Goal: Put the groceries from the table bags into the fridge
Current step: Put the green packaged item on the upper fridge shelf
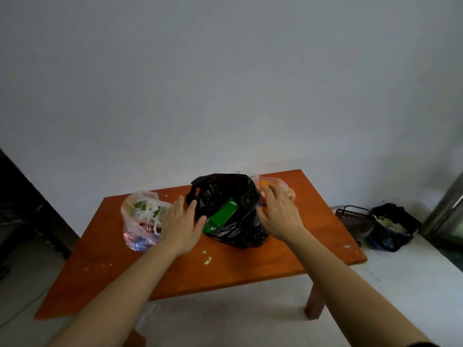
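Note:
A black plastic bag [240, 231] lies open in the middle of the orange wooden table [250, 266], with a green packet [221, 213] showing in its mouth. Left of it stands a clear bag [136, 221] holding green and red-blue items. A second clear bag [274, 182] with something orange sits behind the black bag on the right. My left hand [181, 226] hovers with fingers spread at the black bag's left side. At that bag's right side my right hand [279, 211] is spread the same way. Neither hand holds anything.
On the floor to the right lie a dark plastic basket [354, 220] and a dark bag of scraps [392, 226]. A glass-fronted metal frame [448, 209] stands at the far right. Dark furniture [22, 209] fills the left edge. Small green scraps [207, 259] dot the table.

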`<state>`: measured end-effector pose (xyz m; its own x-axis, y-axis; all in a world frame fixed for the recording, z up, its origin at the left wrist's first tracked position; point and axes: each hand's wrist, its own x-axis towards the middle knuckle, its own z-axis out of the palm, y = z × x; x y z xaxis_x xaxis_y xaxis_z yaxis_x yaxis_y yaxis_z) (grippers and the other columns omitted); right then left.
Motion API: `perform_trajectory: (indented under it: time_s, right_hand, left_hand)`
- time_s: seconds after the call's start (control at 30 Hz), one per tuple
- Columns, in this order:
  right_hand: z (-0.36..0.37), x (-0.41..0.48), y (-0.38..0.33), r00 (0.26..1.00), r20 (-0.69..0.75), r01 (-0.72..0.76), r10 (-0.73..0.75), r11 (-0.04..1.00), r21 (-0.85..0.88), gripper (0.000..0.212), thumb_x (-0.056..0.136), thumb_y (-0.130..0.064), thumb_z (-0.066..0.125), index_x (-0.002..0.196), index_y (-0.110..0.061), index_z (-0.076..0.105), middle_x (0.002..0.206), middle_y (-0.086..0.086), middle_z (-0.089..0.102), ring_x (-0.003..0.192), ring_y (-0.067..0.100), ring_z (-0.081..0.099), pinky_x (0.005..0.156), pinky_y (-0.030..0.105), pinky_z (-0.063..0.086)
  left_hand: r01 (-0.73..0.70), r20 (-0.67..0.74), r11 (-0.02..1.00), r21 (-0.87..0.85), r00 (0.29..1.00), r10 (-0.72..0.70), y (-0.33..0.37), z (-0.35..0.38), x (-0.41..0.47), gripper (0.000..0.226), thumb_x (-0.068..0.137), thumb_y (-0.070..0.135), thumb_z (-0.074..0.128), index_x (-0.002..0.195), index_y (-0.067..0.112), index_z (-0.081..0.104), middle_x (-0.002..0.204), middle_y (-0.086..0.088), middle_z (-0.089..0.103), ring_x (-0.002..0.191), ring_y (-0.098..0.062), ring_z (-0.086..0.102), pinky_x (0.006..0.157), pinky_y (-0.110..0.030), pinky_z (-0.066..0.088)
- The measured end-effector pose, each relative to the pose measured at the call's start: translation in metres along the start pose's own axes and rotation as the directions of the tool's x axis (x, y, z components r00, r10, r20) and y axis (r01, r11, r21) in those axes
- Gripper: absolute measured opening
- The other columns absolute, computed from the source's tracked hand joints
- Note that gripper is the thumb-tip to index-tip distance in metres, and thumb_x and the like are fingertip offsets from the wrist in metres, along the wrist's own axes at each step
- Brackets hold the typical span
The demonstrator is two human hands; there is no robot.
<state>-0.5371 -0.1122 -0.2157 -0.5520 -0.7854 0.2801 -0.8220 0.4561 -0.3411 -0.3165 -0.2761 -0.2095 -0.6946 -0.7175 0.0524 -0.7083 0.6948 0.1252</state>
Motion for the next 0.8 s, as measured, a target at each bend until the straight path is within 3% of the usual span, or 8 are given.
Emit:
perform_trajectory:
  time_s: [0.2,0.3,0.4,0.5,0.6,0.73,0.8]
  right_hand:
    - [0.039,0.104,0.014,0.991,0.13,0.021,-0.028,0.998,0.052,0.053,0.098,-0.037,0.052,0.147,-0.019,0.042,0.144,0.01,0.045,0.11,0.032,0.061,0.072,0.039,0.05]
    - [0.069,0.133,0.013,0.974,0.222,0.012,-0.041,0.991,0.131,0.049,0.099,-0.036,0.052,0.145,-0.02,0.045,0.141,0.008,0.05,0.117,0.029,0.058,0.081,0.036,0.048]
    - [0.104,0.162,0.012,0.94,0.342,-0.059,-0.007,0.982,0.181,0.046,0.1,-0.035,0.051,0.143,-0.02,0.046,0.136,0.008,0.05,0.116,0.029,0.056,0.09,0.041,0.051]
    - [0.14,0.184,0.013,0.905,0.423,-0.148,0.049,0.968,0.204,0.045,0.101,-0.033,0.051,0.143,-0.018,0.046,0.134,0.011,0.051,0.113,0.031,0.056,0.092,0.043,0.05]
    - [0.172,0.209,0.011,0.848,0.515,-0.254,0.123,0.948,0.191,0.045,0.101,-0.03,0.051,0.143,-0.015,0.046,0.133,0.014,0.054,0.115,0.033,0.056,0.094,0.046,0.051]
    - [0.218,0.236,0.006,0.725,0.633,-0.464,0.271,0.872,0.158,0.058,0.098,-0.033,0.055,0.15,-0.014,0.035,0.124,0.015,0.06,0.096,0.029,0.065,0.078,0.044,0.057]
    - [0.246,0.243,-0.002,0.638,0.663,-0.572,0.392,0.818,0.068,0.07,0.098,-0.043,0.054,0.154,-0.015,0.022,0.137,0.017,0.049,0.111,0.033,0.06,0.086,0.042,0.054]
  left_hand:
    - [-0.011,0.147,1.0,-0.004,0.989,0.012,-0.012,0.022,0.089,0.069,0.1,0.059,0.022,0.159,0.024,0.01,0.166,-0.012,-0.004,0.153,-0.028,-0.001,0.123,-0.047,0.006]
    - [-0.052,0.208,0.999,0.017,0.977,0.047,-0.022,0.044,0.12,0.067,0.101,0.058,0.023,0.158,0.025,0.014,0.166,-0.01,-0.002,0.153,-0.027,0.0,0.122,-0.048,0.006]
    - [-0.091,0.3,0.996,0.011,0.95,0.083,-0.037,0.069,0.16,0.061,0.103,0.053,0.025,0.156,0.023,0.023,0.165,-0.01,0.007,0.152,-0.028,0.005,0.123,-0.046,0.011]
    - [-0.158,0.404,0.987,-0.024,0.902,0.154,-0.052,0.093,0.209,0.054,0.105,0.043,0.03,0.153,0.019,0.031,0.162,-0.009,0.021,0.149,-0.026,0.017,0.12,-0.045,0.023]
    - [-0.222,0.476,0.97,-0.095,0.846,0.24,-0.063,0.119,0.263,0.049,0.104,0.033,0.036,0.15,0.015,0.037,0.153,-0.008,0.036,0.14,-0.026,0.034,0.112,-0.042,0.036]
    - [-0.338,0.562,0.939,-0.061,0.766,0.312,-0.074,0.156,0.323,0.046,0.1,0.024,0.039,0.146,0.015,0.04,0.145,-0.012,0.042,0.134,-0.032,0.037,0.104,-0.046,0.041]
    - [-0.391,0.612,0.921,-0.004,0.727,0.311,-0.08,0.172,0.342,0.049,0.096,0.021,0.042,0.144,0.016,0.041,0.145,-0.013,0.042,0.136,-0.033,0.035,0.105,-0.048,0.039]
